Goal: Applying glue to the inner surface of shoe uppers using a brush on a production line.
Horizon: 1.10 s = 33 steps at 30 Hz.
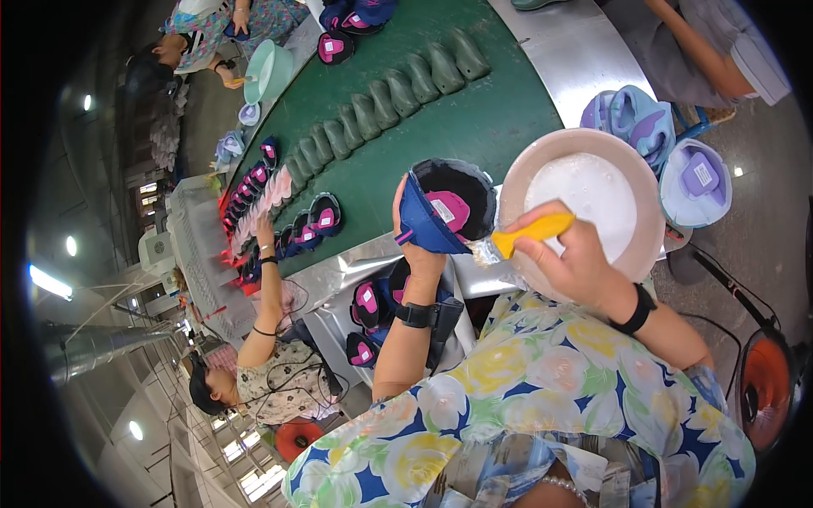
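Note:
My left hand (423, 258) grips a navy shoe upper (432, 237) from behind and below. The upper's open side faces me, showing a black lining and a magenta insert with a white label. In my right hand (584, 262) is a brush (540, 229) with a yellow handle. Its pale, wet-looking bristles touch or nearly touch the upper's lower right edge. Beneath the brush and right hand stands a pale pink basin (514, 182), which holds white liquid (584, 199).
Dark green shoe lasts (398, 93) line the green conveyor (500, 110). More navy uppers (324, 216) lie at left and in a metal bin (330, 326) below. Lavender uppers (696, 182) sit right of the basin. Co-workers (262, 372) work around the line. A fan (765, 389) stands at right.

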Tool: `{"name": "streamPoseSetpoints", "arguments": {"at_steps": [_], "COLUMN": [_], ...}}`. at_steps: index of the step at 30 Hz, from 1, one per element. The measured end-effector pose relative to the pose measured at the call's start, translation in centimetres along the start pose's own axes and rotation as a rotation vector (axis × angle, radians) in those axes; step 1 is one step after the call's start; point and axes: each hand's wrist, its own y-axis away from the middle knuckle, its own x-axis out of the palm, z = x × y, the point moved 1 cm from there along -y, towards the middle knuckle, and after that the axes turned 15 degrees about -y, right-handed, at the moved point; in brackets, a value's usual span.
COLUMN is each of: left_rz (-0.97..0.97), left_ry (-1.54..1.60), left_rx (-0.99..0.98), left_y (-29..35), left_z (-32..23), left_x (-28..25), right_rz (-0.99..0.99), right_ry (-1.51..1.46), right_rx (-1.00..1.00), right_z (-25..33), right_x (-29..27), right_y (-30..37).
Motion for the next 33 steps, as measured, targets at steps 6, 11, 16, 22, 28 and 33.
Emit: {"name": "streamPoseSetpoints", "arguments": {"at_steps": [6, 11, 16, 22, 28, 33], "left_rz": [0.171, 0.498, 0.877, 0.601, -0.145, -0.352], "left_ry": [0.599, 1.160, 1.056, 1.350, 1.116, 1.005], "left_rx": [-0.455, -0.817, -0.618, -0.993, -1.058, -0.805], "left_y": [1.3, 2.2, 2.6, 3.6, 4.1, 0.3], "left_z": [0.7, 2.5, 0.3, 5.2, 20.8, 31.9], "left_x": [-0.8, -0.7, 0.1, 0.3, -3.6, -4.7], "right_rz": [-0.005, -0.019, 0.388, 0.312, -0.011, -0.068], "right_ry": [0.127, 0.164, 0.127, 0.271, 0.152, 0.103], "right_rx": [0.057, 0.030, -0.258, 0.000, 0.242, 0.374], "right_z": [-1.5, 0.0, -1.3, -2.8, -3.9, -6.2], "right_x": [-1.4, -2.7, 0.9, 0.7, -0.5, -0.9], "right_y": [-0.7, -3.2, -6.1, -7.0, -5.4, -3.3]}}
